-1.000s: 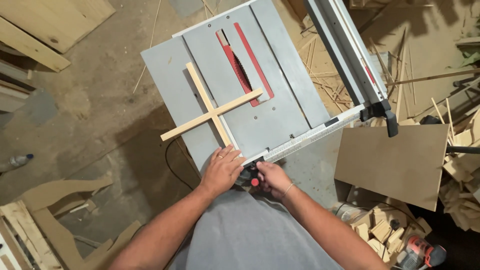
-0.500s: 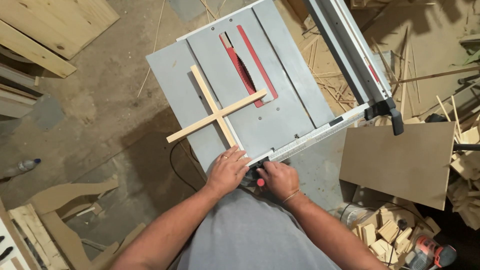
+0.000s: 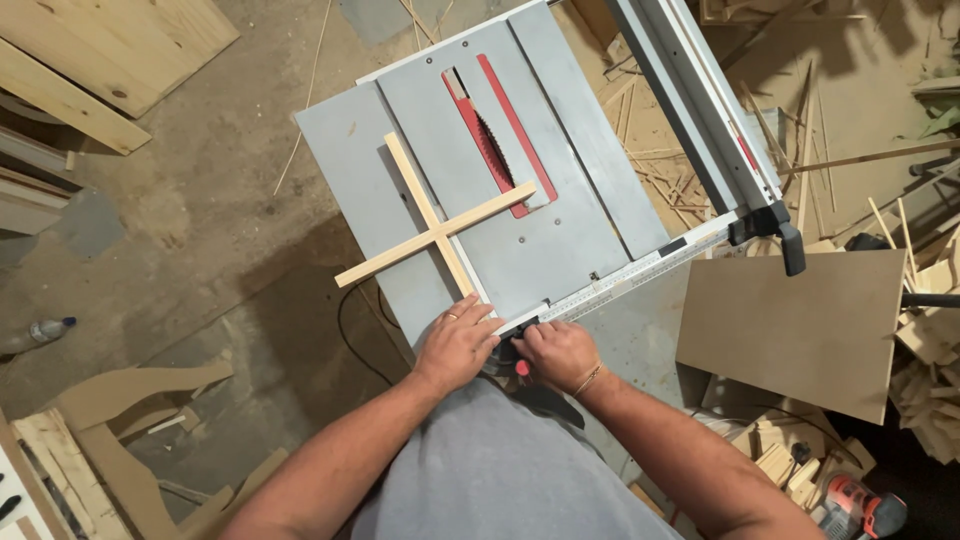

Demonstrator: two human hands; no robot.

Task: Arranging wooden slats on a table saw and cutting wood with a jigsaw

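A grey table saw (image 3: 590, 215) stands in front of me, with a red insert (image 3: 515, 150) around its blade (image 3: 490, 148). Two light wooden strips (image 3: 437, 232) lie crossed on the saw's left half. My left hand (image 3: 458, 343) rests on the near edge of the saw table, right by the near end of the lengthwise strip. My right hand (image 3: 555, 352) is curled over the black switch box (image 3: 512, 356) with a red button at the saw's front. A ring is on the left hand, a thin bracelet on the right wrist.
A long metal fence (image 3: 700, 120) runs along the saw's right side. A brown board (image 3: 800, 325) leans at the right. Wood offcuts (image 3: 930, 370) and thin strips litter the floor right. Plywood sheets (image 3: 90, 60) lie top left, a plastic bottle (image 3: 40, 330) at left, a drill (image 3: 860, 510) bottom right.
Both hands stay at the saw's front edge. The view has shifted slightly, so the saw sits a little further right and lower in the frame.
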